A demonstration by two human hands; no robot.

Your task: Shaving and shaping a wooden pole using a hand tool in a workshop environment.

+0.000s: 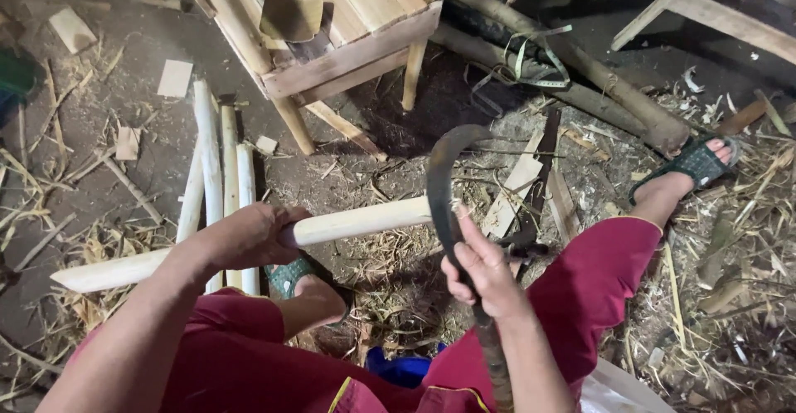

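My left hand (249, 235) grips a long pale peeled wooden stick (356, 221) near its middle, holding it almost level across my lap. The stick's pointed end lies to the left. My right hand (485, 272) is closed around the handle of a dark curved blade (444, 172), a sickle-like knife. The blade's curve rises upward and touches the stick's right end. My knees in red trousers are below both hands.
Several more peeled sticks (222, 160) lie on the ground at left. A slatted wooden bench (348, 23) stands ahead, with dark logs (580, 73) behind it. Shavings and scraps litter the dirt floor. My sandalled foot (692, 168) rests at right.
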